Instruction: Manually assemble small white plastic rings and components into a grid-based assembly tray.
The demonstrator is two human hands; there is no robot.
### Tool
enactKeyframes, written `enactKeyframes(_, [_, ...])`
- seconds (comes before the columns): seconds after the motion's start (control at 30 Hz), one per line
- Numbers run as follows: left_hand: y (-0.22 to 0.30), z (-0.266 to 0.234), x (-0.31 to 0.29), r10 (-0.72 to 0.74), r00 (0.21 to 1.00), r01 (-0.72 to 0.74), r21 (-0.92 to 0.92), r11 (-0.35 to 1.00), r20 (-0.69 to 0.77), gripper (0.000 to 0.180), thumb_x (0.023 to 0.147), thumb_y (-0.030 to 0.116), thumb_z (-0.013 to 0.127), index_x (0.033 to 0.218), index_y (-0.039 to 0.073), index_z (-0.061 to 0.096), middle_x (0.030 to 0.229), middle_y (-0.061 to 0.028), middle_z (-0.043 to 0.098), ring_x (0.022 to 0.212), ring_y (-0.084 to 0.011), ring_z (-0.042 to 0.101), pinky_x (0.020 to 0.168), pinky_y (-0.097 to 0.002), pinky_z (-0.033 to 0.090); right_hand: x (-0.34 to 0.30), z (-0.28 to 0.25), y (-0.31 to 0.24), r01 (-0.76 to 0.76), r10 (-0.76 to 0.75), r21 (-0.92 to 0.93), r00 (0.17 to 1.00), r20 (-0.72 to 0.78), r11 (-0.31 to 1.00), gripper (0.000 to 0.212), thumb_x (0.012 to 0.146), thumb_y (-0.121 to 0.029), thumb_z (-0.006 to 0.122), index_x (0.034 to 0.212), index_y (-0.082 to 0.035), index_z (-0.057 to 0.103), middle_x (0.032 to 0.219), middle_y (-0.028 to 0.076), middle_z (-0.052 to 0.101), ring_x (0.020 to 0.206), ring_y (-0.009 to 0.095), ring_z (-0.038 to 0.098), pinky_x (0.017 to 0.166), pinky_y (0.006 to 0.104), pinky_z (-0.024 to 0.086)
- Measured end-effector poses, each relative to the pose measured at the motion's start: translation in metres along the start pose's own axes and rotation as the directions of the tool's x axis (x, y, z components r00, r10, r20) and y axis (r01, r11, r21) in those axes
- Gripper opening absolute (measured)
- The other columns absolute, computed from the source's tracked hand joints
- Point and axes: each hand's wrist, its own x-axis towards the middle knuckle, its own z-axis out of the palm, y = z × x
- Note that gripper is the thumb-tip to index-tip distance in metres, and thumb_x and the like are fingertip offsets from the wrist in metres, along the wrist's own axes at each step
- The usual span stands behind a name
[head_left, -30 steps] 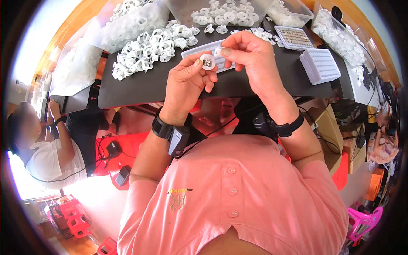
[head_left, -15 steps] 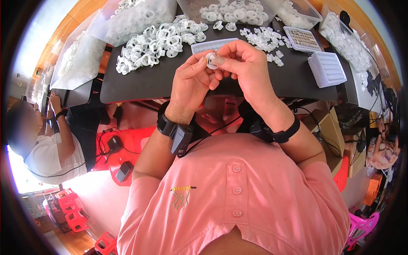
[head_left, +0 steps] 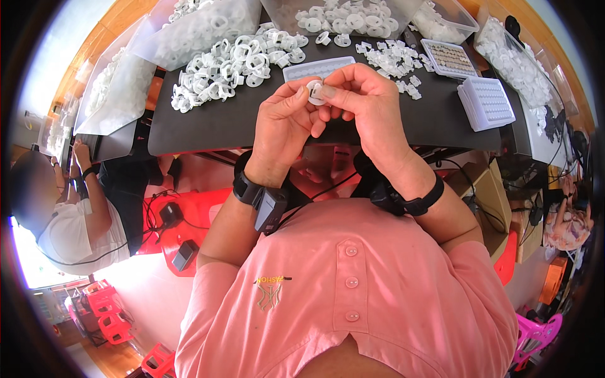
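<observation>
Between my two hands, above the table's front part, is a small round white plastic piece (head_left: 314, 92) with a dark slot. My left hand (head_left: 283, 120) pinches its left edge between thumb and fingers. From the other side my right hand (head_left: 362, 97) grips it, the thumb pressed on its face. Just behind the hands lies a pale tray with rows of round hollows (head_left: 301, 70), partly covered by them. A heap of white ring-shaped plastic parts (head_left: 233, 63) lies to the left, and a scatter of smaller white pieces (head_left: 394, 58) to the right.
Clear bins of white parts stand along the back, one at the left (head_left: 116, 88) and another at the right (head_left: 513, 63). A stack of pale trays (head_left: 485, 103) and a tray of beige pieces (head_left: 449, 58) sit on the right. A person in white (head_left: 88, 220) works at the left.
Both hands stay almost in place, still on the round piece. The piece has turned slightly and shows more of its face.
</observation>
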Motion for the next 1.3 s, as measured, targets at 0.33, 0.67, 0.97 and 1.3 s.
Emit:
enactKeyframes(0.33, [-0.002,0.002,-0.005,0.009,1.000,-0.009,0.052,0.999,-0.014,0.031,0.100,0.020,0.057,0.121,-0.003,0.059,0.099,-0.0104,0.066,0.078,-0.0215,0.064,0.051,-0.0283,0.046,-0.003,0.000,-0.002,-0.024,0.024,0.009,1.000,0.009,1.000,0.009,0.089,-0.004,0.069,0.090,0.003,0.063,0.078,0.008,0.067,0.063,0.012,0.063,0.058,0.0230,0.047])
enactKeyframes(0.67, [0.000,0.016,-0.014,0.008,0.999,-0.005,0.062,0.998,-0.051,0.027,0.099,0.015,0.058,0.118,-0.004,0.060,0.097,-0.0129,0.067,0.075,-0.0229,0.066,0.052,-0.0293,0.048,-0.005,-0.002,0.013,0.157,-0.165,-0.176,0.986,-0.029,0.972,0.005,0.087,0.003,0.067,0.089,0.001,0.063,0.074,0.005,0.066,0.063,0.009,0.063,0.060,0.0236,0.049])
enactKeyframes(0.97, [-0.003,0.011,-0.016,0.024,0.999,-0.022,0.046,0.999,-0.030,0.023,0.098,0.011,0.059,0.114,-0.004,0.062,0.096,-0.0150,0.067,0.074,-0.0231,0.067,0.052,-0.0297,0.049,-0.005,-0.010,0.011,0.227,-0.207,-0.218,0.972,0.110,0.949,0.009,0.085,0.008,0.066,0.089,0.001,0.062,0.081,0.006,0.064,0.065,0.010,0.063,0.061,0.0252,0.050])
enactKeyframes(1.3, [-0.003,0.015,-0.016,0.002,1.000,-0.001,0.076,0.997,-0.015,0.023,0.098,0.013,0.060,0.114,-0.004,0.062,0.095,-0.0151,0.066,0.075,-0.0207,0.065,0.053,-0.0287,0.048,0.024,-0.025,-0.009,-0.107,0.135,-0.142,0.970,0.202,0.984,0.028,0.075,0.002,0.073,0.100,0.000,0.060,0.076,0.005,0.063,0.059,0.011,0.058,0.055,0.0222,0.043])
